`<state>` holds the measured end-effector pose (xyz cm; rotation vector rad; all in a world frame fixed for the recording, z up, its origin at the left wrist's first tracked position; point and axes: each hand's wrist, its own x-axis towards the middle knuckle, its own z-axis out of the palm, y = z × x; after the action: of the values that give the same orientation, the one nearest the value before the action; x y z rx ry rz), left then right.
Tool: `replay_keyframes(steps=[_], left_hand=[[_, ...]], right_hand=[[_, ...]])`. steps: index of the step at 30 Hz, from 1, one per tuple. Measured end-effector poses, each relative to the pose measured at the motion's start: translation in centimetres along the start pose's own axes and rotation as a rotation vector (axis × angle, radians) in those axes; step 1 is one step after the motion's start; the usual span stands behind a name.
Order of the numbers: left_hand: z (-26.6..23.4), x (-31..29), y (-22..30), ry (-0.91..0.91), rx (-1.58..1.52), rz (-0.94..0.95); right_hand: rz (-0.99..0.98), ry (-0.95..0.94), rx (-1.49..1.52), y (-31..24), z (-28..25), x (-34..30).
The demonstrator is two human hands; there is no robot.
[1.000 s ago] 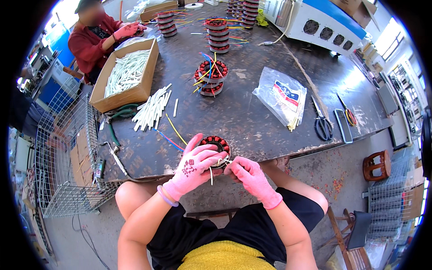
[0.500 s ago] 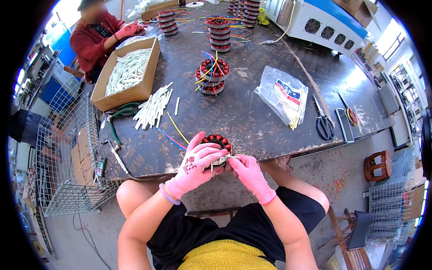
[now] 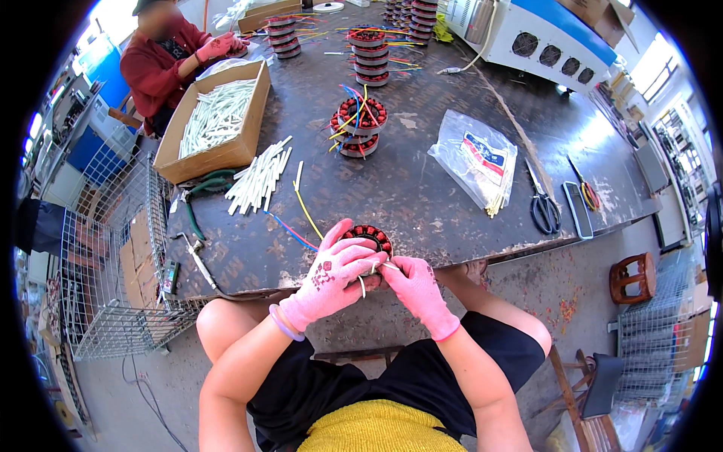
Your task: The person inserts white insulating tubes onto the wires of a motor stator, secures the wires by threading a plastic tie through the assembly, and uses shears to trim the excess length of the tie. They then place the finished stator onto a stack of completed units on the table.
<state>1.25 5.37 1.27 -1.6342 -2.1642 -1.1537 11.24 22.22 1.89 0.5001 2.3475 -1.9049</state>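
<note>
Close to the table's front edge, my left hand (image 3: 329, 274), in a pink glove, grips a ring-shaped motor stator (image 3: 370, 234) with red windings. Blue, red and yellow lead wires (image 3: 307, 213) run from it to the far left over the tabletop. A thin white strand (image 3: 363, 287) hangs in a curved loop below my left fingers. My right hand (image 3: 416, 290), also gloved in pink, is pinched closed on the white strand at the stator's near right edge. Fingers cover the stator's near side and most of the strand.
White sleeve tubes (image 3: 260, 177) lie left of a cardboard box (image 3: 252, 145) full of them. Stacked stators (image 3: 358, 126) stand ahead. A plastic bag (image 3: 473, 162), black scissors (image 3: 544, 213) and a phone-like slab (image 3: 578, 211) lie right. Cutters (image 3: 197, 202) lie left; a co-worker (image 3: 162, 64) sits far left.
My right fingertips have come slightly closer to my left ones. The strand's tail below my left fingers now curves more. The yellow lead's white-sleeved end has shifted on the table.
</note>
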Motion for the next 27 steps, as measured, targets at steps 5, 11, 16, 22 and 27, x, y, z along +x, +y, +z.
replay_keyframes(steps=[5, 11, 16, 22, 27], left_hand=[[0.1, 0.1, 0.4, 0.041, -0.013, -0.083], [1.2, 0.0, 0.5, 0.157, 0.018, -0.142], [2.1, 0.2, 0.9, 0.199, 0.018, -0.231], [1.9, 0.3, 1.1, 0.190, 0.029, -0.209], [0.8, 0.2, 1.3, 0.024, -0.001, -0.237]], right_hand=[[-0.127, 0.160, -0.094, -1.8, -0.9, -1.3], [-0.622, 0.181, -0.254, -0.9, -0.9, 0.2], [-0.588, 0.193, 0.029, -1.5, 0.1, -0.1], [-0.312, 0.116, 0.349, -4.0, -1.9, -0.9], [-0.392, -0.010, 0.000, -1.0, -2.9, -1.1]])
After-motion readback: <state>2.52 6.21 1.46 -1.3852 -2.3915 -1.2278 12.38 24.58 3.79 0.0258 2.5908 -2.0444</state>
